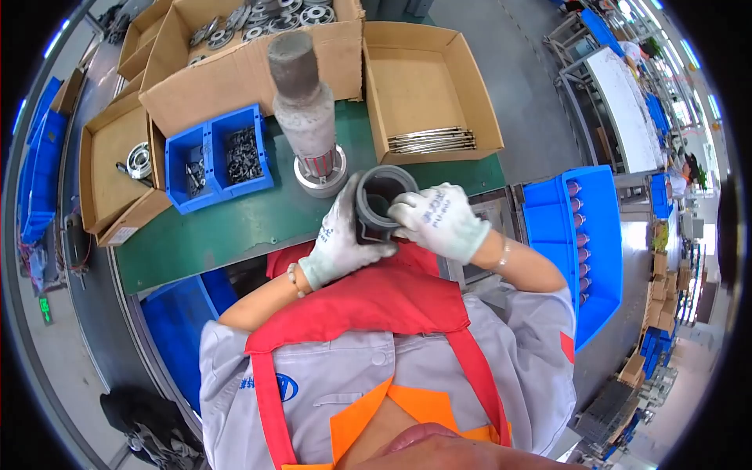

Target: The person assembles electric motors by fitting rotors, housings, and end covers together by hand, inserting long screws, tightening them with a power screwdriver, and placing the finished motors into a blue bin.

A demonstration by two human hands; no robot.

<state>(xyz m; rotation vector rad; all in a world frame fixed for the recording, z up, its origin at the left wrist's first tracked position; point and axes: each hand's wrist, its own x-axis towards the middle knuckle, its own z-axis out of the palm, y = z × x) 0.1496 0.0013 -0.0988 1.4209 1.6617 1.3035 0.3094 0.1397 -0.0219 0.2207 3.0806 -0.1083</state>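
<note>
A dark grey hollow cylinder (374,176) is held near the front edge of the green bench, its round opening facing up. My left hand (338,241), in a white glove with a dirty thumb side, is wrapped round the cylinder's left side. The gloved right hand (440,222) grips the rim on the right, its fingertips curled at the opening. Just behind my left hand stands a tall grey and white metal column (307,125) on a round metal base (322,176). Whatever lies inside the cylinder is too dark to make out.
Two blue bins (188,202) with small dark parts sit on the left of the green bench (258,223). Behind are a carton (251,86) of metal discs and an open box (415,70) with thin rods. A blue crate (599,258) of cylinders stands at right.
</note>
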